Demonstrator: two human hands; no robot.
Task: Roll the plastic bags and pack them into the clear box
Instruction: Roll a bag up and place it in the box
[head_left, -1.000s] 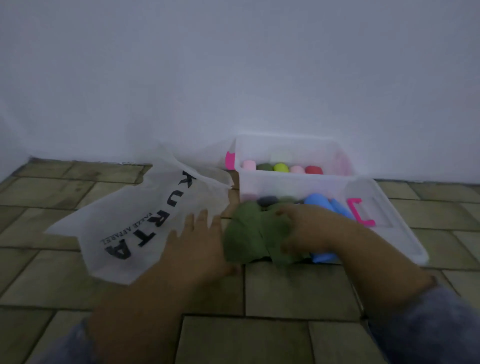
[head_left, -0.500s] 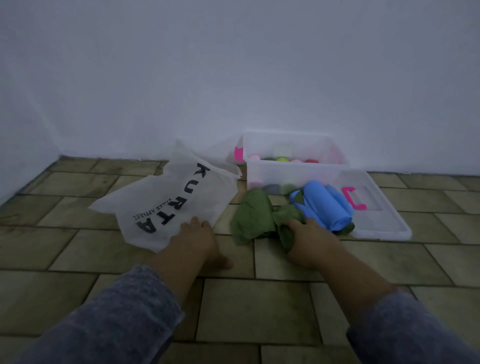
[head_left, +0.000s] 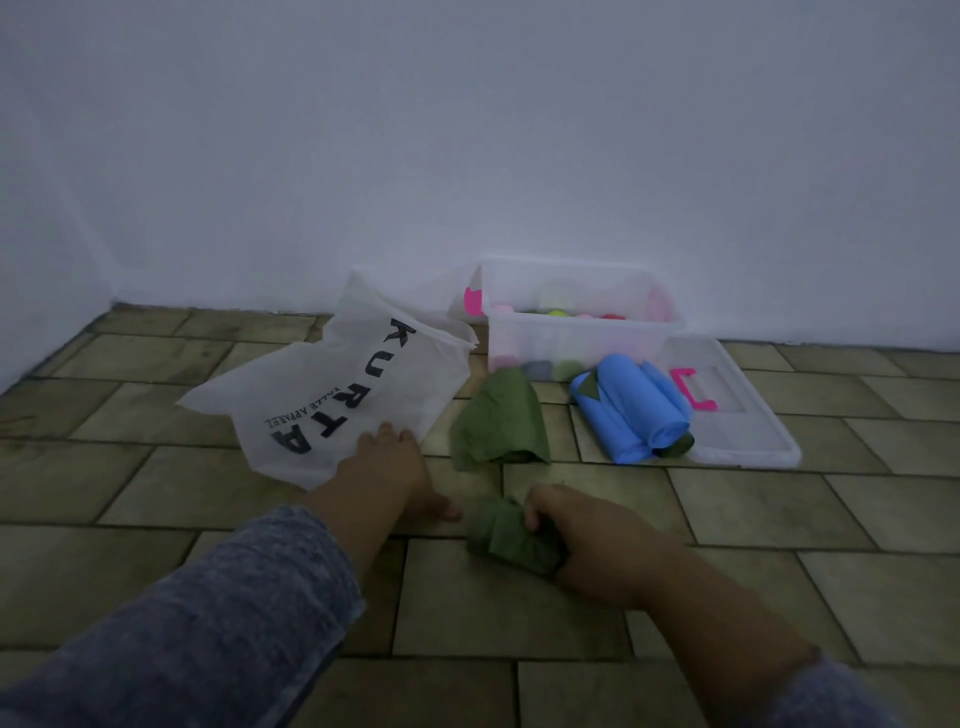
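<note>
Nearest, the right hand (head_left: 587, 540) clenches a crumpled green bag (head_left: 511, 535), just dragged back off the heap onto bare floor (head_left: 519, 613). That likely singles out one bag for rolling, with open tiles all round it. The left hand (head_left: 384, 467) lies flat and released, fingertips on the near edge of the white bag (head_left: 332, 395). Beyond the hands lie a second green bag (head_left: 498, 421) and blue rolls (head_left: 634, 410) against the lid (head_left: 748, 431). Farthest stands the clear box (head_left: 576, 332), partly filled.

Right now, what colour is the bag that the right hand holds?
Dark olive green: the bunched bag in the right hand, seen in the head view.
</note>
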